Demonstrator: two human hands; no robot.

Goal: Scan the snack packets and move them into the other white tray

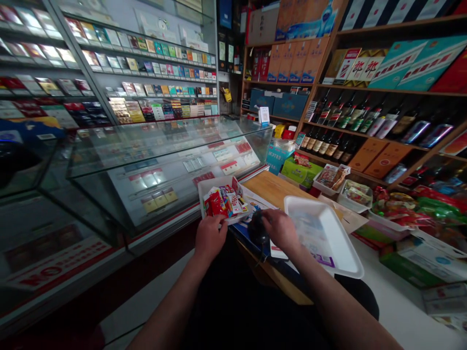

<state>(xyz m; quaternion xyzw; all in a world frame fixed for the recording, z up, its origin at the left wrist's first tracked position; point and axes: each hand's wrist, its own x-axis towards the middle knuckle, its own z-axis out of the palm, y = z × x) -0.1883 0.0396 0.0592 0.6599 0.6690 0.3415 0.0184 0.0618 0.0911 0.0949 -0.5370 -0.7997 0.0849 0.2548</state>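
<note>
A small white tray (pixel 202 206) full of colourful packets (pixel 222 199) stands on the wooden table, and my left hand (pixel 210 236) is closed on its near rim. My right hand (pixel 280 227) grips a black rounded object (pixel 257 229); its exact kind is hard to make out, and a thin dark strand hangs below it. To the right of this hand lies a larger white tray (pixel 350 253) with clear plastic and a purple-marked wrapper in it. Printed sheets or packaging lie under the black object.
The wooden tabletop (pixel 272 187) runs beside a glass display counter (pixel 164 155) on the left. Boxes and bins of wrapped goods, including a green box (pixel 301 171), stand on the right. Bottle shelves (pixel 350 129) rise behind them, and cigarette racks (pixel 156 73) line the back wall.
</note>
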